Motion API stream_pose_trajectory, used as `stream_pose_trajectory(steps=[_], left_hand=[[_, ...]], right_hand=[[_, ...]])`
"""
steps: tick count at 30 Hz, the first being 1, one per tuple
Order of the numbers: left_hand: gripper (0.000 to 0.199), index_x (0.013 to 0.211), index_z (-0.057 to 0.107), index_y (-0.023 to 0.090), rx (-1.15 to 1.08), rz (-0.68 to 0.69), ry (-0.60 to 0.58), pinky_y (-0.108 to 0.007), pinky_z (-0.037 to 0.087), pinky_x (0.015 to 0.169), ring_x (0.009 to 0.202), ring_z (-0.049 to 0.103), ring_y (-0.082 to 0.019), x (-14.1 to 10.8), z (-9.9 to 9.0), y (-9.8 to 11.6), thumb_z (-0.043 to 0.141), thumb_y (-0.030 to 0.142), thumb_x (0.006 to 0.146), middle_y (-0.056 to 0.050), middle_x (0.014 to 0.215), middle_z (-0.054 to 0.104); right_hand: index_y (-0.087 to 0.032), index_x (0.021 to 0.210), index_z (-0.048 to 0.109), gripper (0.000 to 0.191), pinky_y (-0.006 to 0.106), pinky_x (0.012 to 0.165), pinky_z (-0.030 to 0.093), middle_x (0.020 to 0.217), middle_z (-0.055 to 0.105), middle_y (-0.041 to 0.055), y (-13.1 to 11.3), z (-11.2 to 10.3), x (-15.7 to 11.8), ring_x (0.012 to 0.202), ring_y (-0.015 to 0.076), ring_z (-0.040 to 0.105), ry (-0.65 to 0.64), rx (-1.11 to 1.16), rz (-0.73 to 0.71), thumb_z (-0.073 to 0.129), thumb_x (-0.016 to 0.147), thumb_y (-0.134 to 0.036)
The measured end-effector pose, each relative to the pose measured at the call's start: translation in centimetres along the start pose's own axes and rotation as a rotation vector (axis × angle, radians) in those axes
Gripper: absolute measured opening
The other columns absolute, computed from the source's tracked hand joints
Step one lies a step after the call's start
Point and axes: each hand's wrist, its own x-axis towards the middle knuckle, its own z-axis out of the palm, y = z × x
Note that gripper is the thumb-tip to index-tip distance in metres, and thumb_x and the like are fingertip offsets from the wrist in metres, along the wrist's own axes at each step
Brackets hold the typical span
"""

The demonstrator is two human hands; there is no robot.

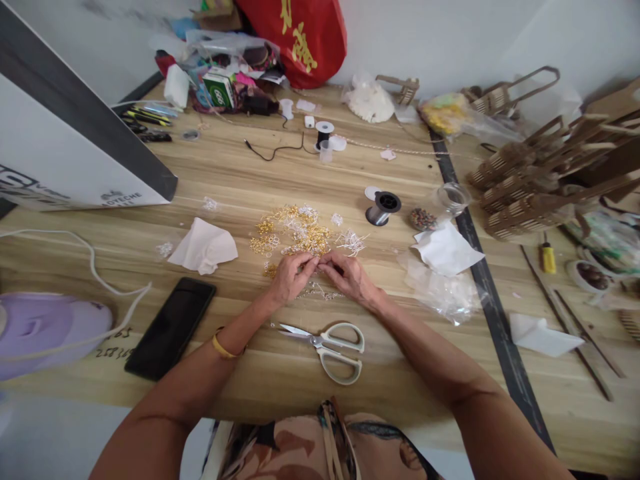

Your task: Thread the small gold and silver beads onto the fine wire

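Note:
My left hand [294,276] and my right hand [349,275] meet over the middle of the wooden table, fingertips pinched close together. Whatever lies between the fingertips is too small to make out. Just beyond them spreads a pile of gold and silver jewelry findings [295,230], with small rings [265,245] at its left and thin silver pins [351,242] at its right. A beaded chain [320,292] lies on the table just below the hands. Nearer to me, scissors [316,341] with cream handles rest with blades partly apart.
A black phone [171,328] and a crumpled tissue [204,246] lie left. To the right are a wire spool [383,209], a jar with beads [445,200], white paper [447,249] and plastic bags [445,293]. A large white box [75,147] stands at left; woven baskets [530,180] stand far right.

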Motion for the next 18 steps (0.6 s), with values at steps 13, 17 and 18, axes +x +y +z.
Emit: stream_pose_trajectory(steps=[13, 17, 18], left_hand=[[0.028, 0.066, 0.054, 0.018, 0.124, 0.071, 0.107, -0.026, 0.041, 0.062, 0.062, 0.052, -0.014, -0.05, 0.11, -0.3, 0.047, 0.029, 0.091, -0.001, 0.064, 0.057], [0.029, 0.064, 0.052, 0.018, 0.159, 0.084, 0.129, -0.025, 0.039, 0.06, 0.06, 0.05, -0.013, 0.02, 0.14, -0.39, 0.048, 0.028, 0.09, -0.001, 0.062, 0.056], [0.029, 0.063, 0.052, 0.018, 0.16, 0.083, 0.131, -0.025, 0.039, 0.06, 0.059, 0.049, -0.013, 0.06, 0.14, -0.43, 0.048, 0.028, 0.09, -0.001, 0.061, 0.056]], right_hand=[[-0.017, 0.095, 0.061, 0.013, 0.022, 0.052, 0.041, 0.066, 0.06, -0.001, 0.44, 0.58, -0.39, 0.053, 0.0096, 0.05, 0.067, -0.1, -0.025, 0.051, 0.093, -0.026], [-0.018, 0.095, 0.061, 0.014, 0.028, 0.068, 0.048, 0.086, 0.064, 0.0069, 0.5, 0.62, -0.34, 0.075, 0.0159, 0.059, 0.118, -0.201, -0.154, 0.048, 0.095, -0.023], [-0.018, 0.096, 0.061, 0.014, 0.03, 0.072, 0.049, 0.091, 0.063, 0.0085, 0.52, 0.63, -0.32, 0.082, 0.0175, 0.059, 0.125, -0.222, -0.183, 0.048, 0.095, -0.022]])
